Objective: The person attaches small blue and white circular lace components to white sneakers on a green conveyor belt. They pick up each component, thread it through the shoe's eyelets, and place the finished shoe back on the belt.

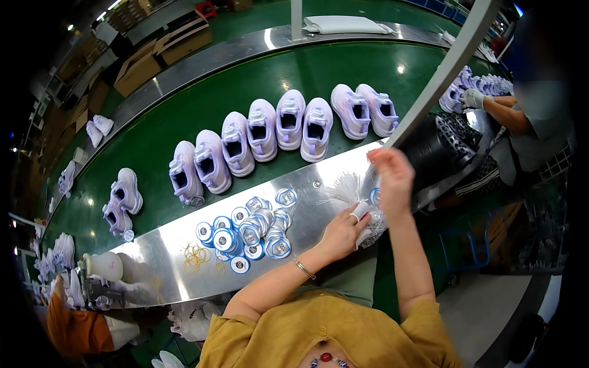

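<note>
The left hand (340, 236) grips a bunch of white strings (341, 189) fanning toward 12 o'clock. The right hand (394, 181), at 2 o'clock from it, is blurred; its grip I cannot tell. Tags (224, 240) lie at 9 o'clock.

A loose bundle of thin, whitish translucent strands (342, 189) lies right of the frame's centre over the metal tabletop (162, 239), splayed toward the upper left. Crumpled, shiny clear plastic (375, 226), partly hidden, sits just below its right end.
</note>
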Action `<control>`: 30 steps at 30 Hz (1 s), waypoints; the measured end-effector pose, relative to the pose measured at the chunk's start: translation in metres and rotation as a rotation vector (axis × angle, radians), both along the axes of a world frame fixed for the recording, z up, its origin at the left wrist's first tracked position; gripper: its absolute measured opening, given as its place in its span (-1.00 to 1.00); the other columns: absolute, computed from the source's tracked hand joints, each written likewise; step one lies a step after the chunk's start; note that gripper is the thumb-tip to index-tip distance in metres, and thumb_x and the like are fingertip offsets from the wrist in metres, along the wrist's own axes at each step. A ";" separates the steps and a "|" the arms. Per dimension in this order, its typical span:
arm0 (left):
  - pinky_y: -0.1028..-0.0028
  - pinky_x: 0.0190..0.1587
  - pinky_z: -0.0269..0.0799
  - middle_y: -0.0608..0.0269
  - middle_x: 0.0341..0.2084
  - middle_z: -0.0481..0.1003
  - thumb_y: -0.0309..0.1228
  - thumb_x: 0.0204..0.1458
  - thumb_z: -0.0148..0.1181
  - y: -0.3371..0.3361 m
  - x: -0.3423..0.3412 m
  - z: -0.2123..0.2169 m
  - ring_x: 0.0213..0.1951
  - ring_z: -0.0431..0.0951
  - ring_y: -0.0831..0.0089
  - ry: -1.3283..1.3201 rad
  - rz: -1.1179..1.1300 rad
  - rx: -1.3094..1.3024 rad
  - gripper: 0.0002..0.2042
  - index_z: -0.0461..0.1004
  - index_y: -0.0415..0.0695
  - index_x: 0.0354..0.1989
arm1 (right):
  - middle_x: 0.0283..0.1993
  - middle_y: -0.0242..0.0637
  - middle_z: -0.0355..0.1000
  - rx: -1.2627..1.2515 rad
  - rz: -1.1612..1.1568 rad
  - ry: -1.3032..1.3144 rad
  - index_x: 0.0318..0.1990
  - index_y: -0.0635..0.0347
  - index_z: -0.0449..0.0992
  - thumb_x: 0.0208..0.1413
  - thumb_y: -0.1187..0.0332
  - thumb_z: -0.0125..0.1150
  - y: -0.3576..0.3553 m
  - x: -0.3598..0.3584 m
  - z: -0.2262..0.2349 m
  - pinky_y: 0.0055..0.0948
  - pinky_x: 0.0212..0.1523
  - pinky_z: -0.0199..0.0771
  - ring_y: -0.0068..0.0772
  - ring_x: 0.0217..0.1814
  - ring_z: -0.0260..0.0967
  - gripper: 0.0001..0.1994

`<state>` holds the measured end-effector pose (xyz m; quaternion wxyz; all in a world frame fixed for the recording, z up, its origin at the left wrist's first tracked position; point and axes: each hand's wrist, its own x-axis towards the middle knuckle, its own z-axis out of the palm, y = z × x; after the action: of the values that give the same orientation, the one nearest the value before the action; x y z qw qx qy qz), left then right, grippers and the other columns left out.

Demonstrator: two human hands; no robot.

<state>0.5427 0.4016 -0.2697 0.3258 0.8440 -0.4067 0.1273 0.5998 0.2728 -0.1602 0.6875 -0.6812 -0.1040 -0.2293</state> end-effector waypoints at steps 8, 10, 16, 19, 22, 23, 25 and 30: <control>0.18 -0.02 0.33 -0.05 -0.27 0.46 -0.54 -0.22 0.24 0.055 0.020 0.071 -0.07 0.42 0.01 -0.044 0.171 -0.111 -0.50 0.42 -0.07 0.02 | -0.54 -0.52 0.27 -0.298 0.243 0.033 -0.26 0.18 0.46 0.11 0.42 0.15 0.036 0.058 0.036 -0.66 -0.55 0.06 -0.75 -0.53 0.12 -0.92; 0.19 -0.23 0.32 0.00 -0.41 0.45 -0.60 -0.28 0.17 0.099 0.047 0.093 -0.31 0.42 0.05 -0.180 0.437 0.033 -0.48 0.42 -0.07 0.00 | -0.51 -0.26 0.42 -0.803 0.071 0.210 -0.14 0.06 0.47 -0.09 0.19 0.27 0.053 0.079 0.019 -0.30 -0.45 0.33 -0.33 -0.46 0.41 -0.67; 0.23 -0.28 0.35 0.07 -0.46 0.47 -0.20 -0.14 0.31 0.198 0.132 0.084 -0.34 0.47 0.13 0.004 0.700 0.552 -0.38 0.29 0.17 0.19 | -0.30 -0.22 0.50 -1.515 -0.043 -0.035 -0.02 -0.03 0.43 -0.06 0.36 0.15 0.114 0.137 -0.026 -0.22 -0.29 0.49 -0.13 -0.24 0.49 -0.63; 0.13 -0.25 0.43 -0.05 -0.41 0.52 -0.22 -0.16 0.29 0.201 0.164 0.080 -0.32 0.53 0.02 0.282 0.586 0.354 -0.48 0.38 0.08 0.07 | -0.29 -0.24 0.51 -1.611 0.012 0.001 -0.15 0.05 0.51 -0.04 0.40 0.13 0.126 0.148 -0.023 -0.26 -0.26 0.50 -0.18 -0.22 0.50 -0.75; 0.13 -0.26 0.44 -0.04 -0.45 0.52 -0.35 -0.19 0.21 0.189 0.190 0.059 -0.35 0.54 0.02 0.122 0.557 0.468 -0.66 0.49 0.00 -0.14 | -0.31 -0.26 0.52 -1.689 -0.043 0.070 -0.32 0.08 0.56 -0.06 0.42 0.15 0.104 0.163 -0.028 -0.30 -0.26 0.51 -0.27 -0.18 0.50 -0.86; 0.13 -0.27 0.45 -0.04 -0.46 0.52 -0.45 -0.27 0.13 0.172 0.186 0.064 -0.36 0.54 0.03 0.096 0.536 0.399 -0.74 0.52 -0.03 -0.30 | -0.31 -0.24 0.50 -1.718 -0.082 0.096 -0.31 0.07 0.54 -0.07 0.42 0.15 0.083 0.169 -0.030 -0.30 -0.29 0.50 -0.26 -0.20 0.50 -0.87; 0.16 -0.29 0.45 -0.05 -0.48 0.52 -0.45 -0.26 0.12 0.132 0.199 0.060 -0.37 0.55 0.07 0.084 0.466 0.384 -0.73 0.53 0.00 -0.29 | -0.27 -0.20 0.46 -1.766 -0.235 0.186 -0.28 0.05 0.51 -0.09 0.43 0.16 0.044 0.172 -0.030 -0.31 -0.32 0.50 -0.26 -0.25 0.50 -0.84; 0.19 -0.33 0.45 -0.02 -0.52 0.54 -0.45 -0.23 0.11 0.017 0.257 0.061 -0.41 0.57 0.09 -0.013 0.353 0.308 -0.84 0.56 -0.14 -0.43 | -0.30 -0.13 0.35 -1.461 -0.666 -0.046 -0.05 0.14 0.41 -0.18 0.45 0.21 -0.003 0.133 0.032 -0.32 -0.42 0.47 -0.17 -0.37 0.43 -0.59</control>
<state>0.7995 0.4184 -0.2085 0.1631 0.9410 -0.2696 0.1239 0.7325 0.2703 -0.1280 -0.0391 -0.9493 -0.0333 -0.3102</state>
